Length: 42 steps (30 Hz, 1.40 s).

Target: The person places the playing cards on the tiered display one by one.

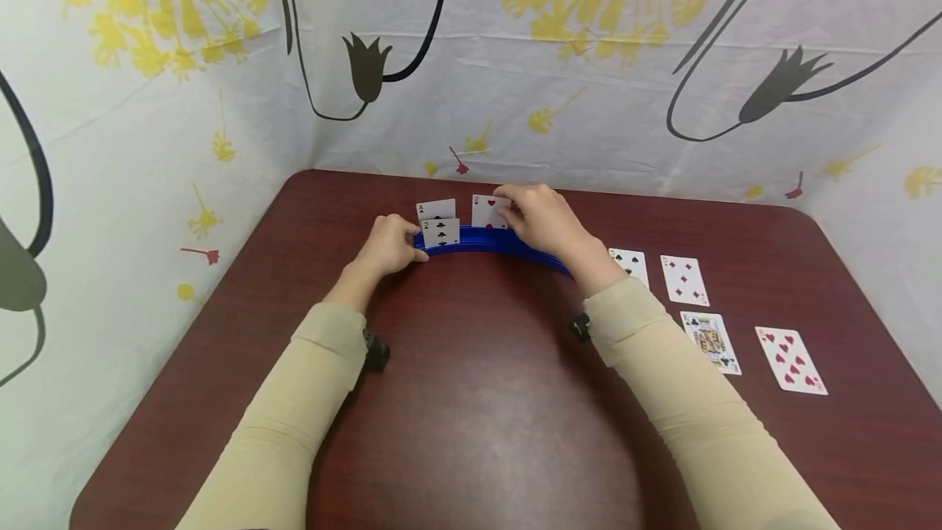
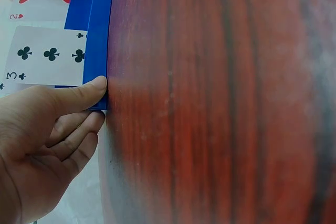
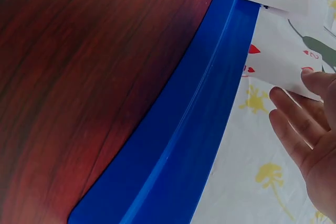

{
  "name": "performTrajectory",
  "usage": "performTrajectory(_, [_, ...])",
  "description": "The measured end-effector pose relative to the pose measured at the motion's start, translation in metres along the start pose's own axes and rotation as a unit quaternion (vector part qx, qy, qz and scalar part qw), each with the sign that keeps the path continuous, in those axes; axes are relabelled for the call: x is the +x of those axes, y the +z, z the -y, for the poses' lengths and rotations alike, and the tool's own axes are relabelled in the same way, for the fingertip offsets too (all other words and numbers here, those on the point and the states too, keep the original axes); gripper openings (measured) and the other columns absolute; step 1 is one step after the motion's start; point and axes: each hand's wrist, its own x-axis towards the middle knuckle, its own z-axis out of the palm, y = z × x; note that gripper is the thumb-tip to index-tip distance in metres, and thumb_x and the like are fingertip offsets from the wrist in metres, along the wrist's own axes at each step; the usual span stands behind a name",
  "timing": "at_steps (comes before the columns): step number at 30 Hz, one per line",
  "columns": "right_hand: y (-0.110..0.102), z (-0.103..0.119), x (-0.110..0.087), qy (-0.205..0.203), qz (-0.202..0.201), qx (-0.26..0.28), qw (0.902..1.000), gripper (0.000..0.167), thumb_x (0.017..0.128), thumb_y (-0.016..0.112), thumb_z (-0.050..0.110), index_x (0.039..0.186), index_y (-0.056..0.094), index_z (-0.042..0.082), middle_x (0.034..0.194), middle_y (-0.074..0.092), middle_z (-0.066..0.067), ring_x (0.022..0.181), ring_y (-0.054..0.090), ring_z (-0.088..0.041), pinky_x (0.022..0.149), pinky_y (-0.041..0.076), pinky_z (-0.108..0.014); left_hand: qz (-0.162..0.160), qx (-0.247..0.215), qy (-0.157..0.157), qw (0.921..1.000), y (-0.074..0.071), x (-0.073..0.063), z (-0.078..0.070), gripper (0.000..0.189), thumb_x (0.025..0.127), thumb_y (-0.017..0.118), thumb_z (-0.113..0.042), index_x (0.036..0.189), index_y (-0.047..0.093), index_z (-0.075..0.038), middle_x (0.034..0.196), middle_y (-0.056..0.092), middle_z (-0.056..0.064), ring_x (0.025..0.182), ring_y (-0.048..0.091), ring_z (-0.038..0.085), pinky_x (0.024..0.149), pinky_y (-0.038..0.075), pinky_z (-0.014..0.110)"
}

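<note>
A curved blue card holder stands near the back of the table. My left hand pinches its left end, with the thumb on the front face and the other fingers behind. Beside that hand, a three of clubs stands in the holder, partly covering a black ace in the slot behind. Farther right, a two of hearts stands upright at the holder's rear. My right hand pinches this card by its upper right corner, between thumb and fingers.
On the right side of the table several cards lie face up: a spades card partly behind the right sleeve, a diamonds card, a king of clubs and a hearts card. A patterned cloth hangs behind the table.
</note>
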Motion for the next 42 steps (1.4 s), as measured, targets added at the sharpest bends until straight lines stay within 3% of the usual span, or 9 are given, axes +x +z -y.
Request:
performTrajectory(8, [-0.007,-0.014,-0.013,0.021,-0.006,0.03,0.9993,0.029,0.097,0.069,0.012,0.125,0.067,0.003,0.105,0.075,-0.011,0.095,0.073,-0.024,0.083,0.057,-0.042,-0.001,-0.002,-0.001,1.0,0.0,-0.001,-0.001,0.052,0.085,0.084,-0.016,0.131,0.067,0.002,0.109,0.072,0.016,0.091,0.058,0.024,0.08,0.05,0.036])
performTrajectory(14, [-0.014,-0.023,-0.023,0.034,-0.005,0.034,0.9988,0.026,0.097,0.07,0.013,0.121,0.069,0.003,0.104,0.076,-0.01,0.094,0.074,-0.024,0.082,0.057,-0.043,-0.001,0.001,0.0,1.0,0.0,-0.001,0.0,0.052,0.086,0.084,-0.016,0.131,0.066,0.002,0.105,0.072,0.016,0.09,0.059,0.024,0.08,0.051,0.037])
performTrajectory(22, [-0.025,-0.032,-0.036,0.029,-0.021,0.033,0.9988,0.022,0.095,0.07,0.01,0.115,0.072,0.001,0.1,0.076,-0.012,0.091,0.074,-0.026,0.081,0.057,-0.043,-0.003,0.003,-0.004,1.0,0.001,-0.002,-0.001,0.054,0.085,0.084,-0.017,0.132,0.065,0.003,0.118,0.07,0.018,0.095,0.058,0.024,0.084,0.052,0.038])
performTrajectory(33, [-0.043,-0.047,-0.057,0.041,-0.031,0.005,0.9987,0.02,0.095,0.07,0.01,0.112,0.073,0.0,0.098,0.077,-0.013,0.09,0.074,-0.028,0.08,0.057,-0.047,-0.003,0.006,0.002,1.0,0.001,-0.001,-0.002,0.054,0.085,0.085,-0.017,0.131,0.066,0.003,0.108,0.072,0.017,0.094,0.059,0.025,0.085,0.053,0.038])
performTrajectory(42, [-0.053,-0.059,-0.076,0.059,-0.03,-0.016,0.9977,0.022,0.095,0.07,0.013,0.114,0.071,0.001,0.097,0.077,-0.013,0.088,0.073,-0.031,0.079,0.054,-0.05,-0.002,0.002,-0.007,1.0,0.001,-0.001,-0.002,0.056,0.085,0.085,-0.018,0.133,0.064,0.004,0.112,0.071,0.018,0.098,0.06,0.025,0.089,0.054,0.041])
